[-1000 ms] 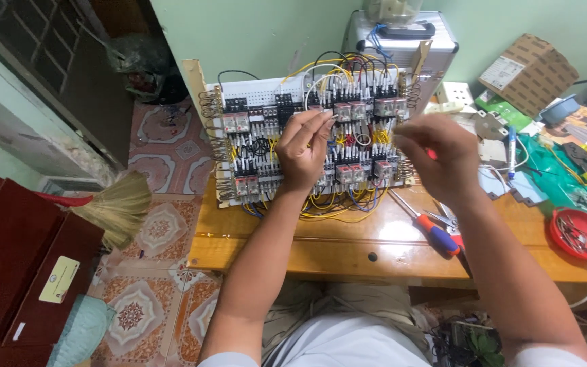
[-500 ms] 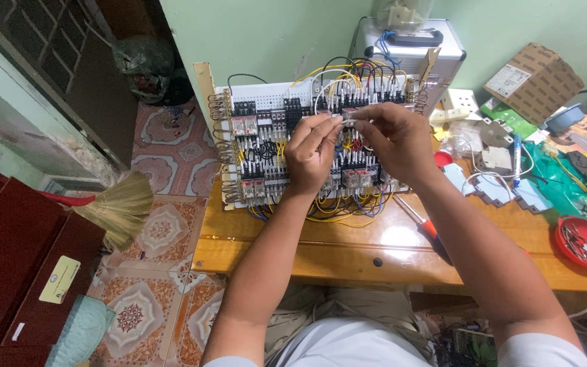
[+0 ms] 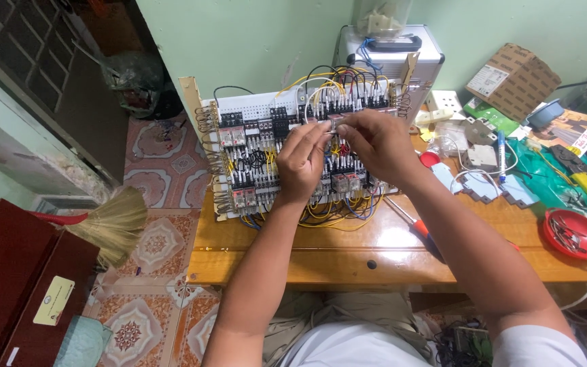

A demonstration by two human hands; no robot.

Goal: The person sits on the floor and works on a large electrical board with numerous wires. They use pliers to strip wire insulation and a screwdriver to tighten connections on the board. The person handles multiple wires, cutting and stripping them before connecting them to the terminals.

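Both hands, left hand (image 3: 301,160) and right hand (image 3: 374,144), pinch one small clear part (image 3: 335,124) between their fingertips, hard to make out, above the wired panel (image 3: 266,160); a screwdriver (image 3: 421,232) lies half hidden under the right forearm.

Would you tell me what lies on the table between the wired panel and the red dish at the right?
In the head view, between the wired panel and the red dish lie a red-handled screwdriver, partly under the right forearm, and pale blue cut-out pieces.
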